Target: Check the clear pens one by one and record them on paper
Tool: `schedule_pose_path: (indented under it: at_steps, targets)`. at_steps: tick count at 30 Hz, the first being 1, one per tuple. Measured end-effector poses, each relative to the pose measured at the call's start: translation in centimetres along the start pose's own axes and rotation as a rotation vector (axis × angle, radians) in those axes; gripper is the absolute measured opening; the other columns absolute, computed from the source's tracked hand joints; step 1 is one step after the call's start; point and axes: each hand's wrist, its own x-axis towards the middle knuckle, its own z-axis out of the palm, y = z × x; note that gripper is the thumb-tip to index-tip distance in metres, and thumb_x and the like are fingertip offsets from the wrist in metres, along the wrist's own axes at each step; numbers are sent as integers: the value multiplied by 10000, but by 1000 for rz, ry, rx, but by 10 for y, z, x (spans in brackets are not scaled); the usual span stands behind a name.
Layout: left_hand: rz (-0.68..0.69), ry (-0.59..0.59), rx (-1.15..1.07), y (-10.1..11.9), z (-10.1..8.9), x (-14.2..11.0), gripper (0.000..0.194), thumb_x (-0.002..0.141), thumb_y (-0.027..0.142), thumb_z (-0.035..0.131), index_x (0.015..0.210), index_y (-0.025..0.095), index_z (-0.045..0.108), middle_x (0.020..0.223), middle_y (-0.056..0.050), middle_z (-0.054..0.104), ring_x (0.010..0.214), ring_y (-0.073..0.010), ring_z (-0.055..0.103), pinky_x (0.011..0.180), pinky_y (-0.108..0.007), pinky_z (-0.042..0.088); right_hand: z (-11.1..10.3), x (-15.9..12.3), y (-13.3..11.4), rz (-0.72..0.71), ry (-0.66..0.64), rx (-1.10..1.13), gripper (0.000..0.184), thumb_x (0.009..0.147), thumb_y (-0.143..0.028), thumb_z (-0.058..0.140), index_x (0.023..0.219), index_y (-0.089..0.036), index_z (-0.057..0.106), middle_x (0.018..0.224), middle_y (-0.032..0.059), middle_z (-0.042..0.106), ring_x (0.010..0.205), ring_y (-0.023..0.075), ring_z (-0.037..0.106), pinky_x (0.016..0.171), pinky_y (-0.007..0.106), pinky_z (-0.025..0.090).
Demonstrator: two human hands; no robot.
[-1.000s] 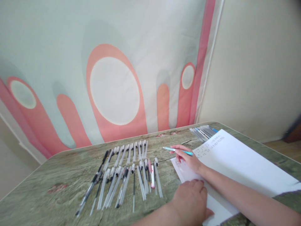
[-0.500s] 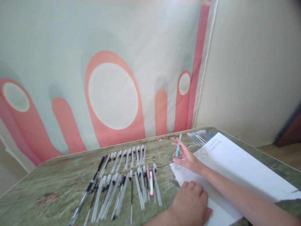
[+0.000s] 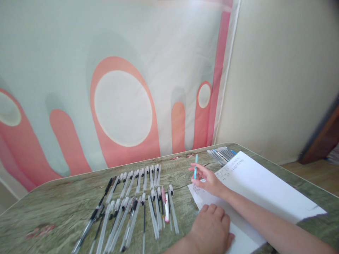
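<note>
A light-blue pen (image 3: 195,167) is held upright in the fingers of my right hand (image 3: 209,181), above the left edge of the white paper (image 3: 267,187). Handwritten marks show on that paper near the hand. Palm down, my left hand (image 3: 210,225) rests on the lower left part of the paper, fingers lying flat side by side and the thumb out to the right. To its left lie a pink-and-white pen (image 3: 166,208) and a clear-barrelled pen with a white cap (image 3: 173,210); the hand touches neither.
Two rows of clear and black pens (image 3: 127,211) cover the middle of the wood-patterned table (image 3: 53,204). Another bunch of pens (image 3: 221,155) lies at the far right, by the paper's top edge. A patterned cloth (image 3: 124,106) hangs behind the table, beside a plain wall (image 3: 275,81).
The view has turned slightly right, so most things sit further left. In my right hand the light-blue pen is tilted less and stands more upright. My left hand stays on the paper.
</note>
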Motion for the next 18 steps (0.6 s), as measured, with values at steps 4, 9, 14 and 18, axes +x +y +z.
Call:
schedule_pose_path:
  at_steps: [4,9,14,18]
  targets:
    - [-1,4,6,-1,2,2,355,825,419,403,1003,129,506,990,-93,526,928,-228,446,802,-356,368,-3,4,1,2,-48,-32,643,689,-229,636,1252,-254,327,1210,94,456,875,143,547,670,272,485]
    - [7,-23,24,-2,1,3,370,825,414,402,1018,116,504,997,-105,523,934,-232,443,799,-355,367,-26,21,12,62,35,-164,700,700,-264,630,1304,-254,276,1236,98,444,817,126,577,677,278,494]
    - [8,-52,24,-1,-3,2,367,831,414,390,1014,118,507,991,-107,523,930,-228,444,796,-351,365,-71,48,41,206,64,-717,357,864,-244,369,1186,-174,507,976,81,633,714,149,615,668,289,476]
    - [7,-79,25,0,-4,2,376,837,409,378,1038,115,498,1007,-115,517,943,-227,438,800,-353,361,-96,56,59,247,132,-906,443,778,-58,402,1193,-152,526,1058,136,601,943,213,564,835,326,386]
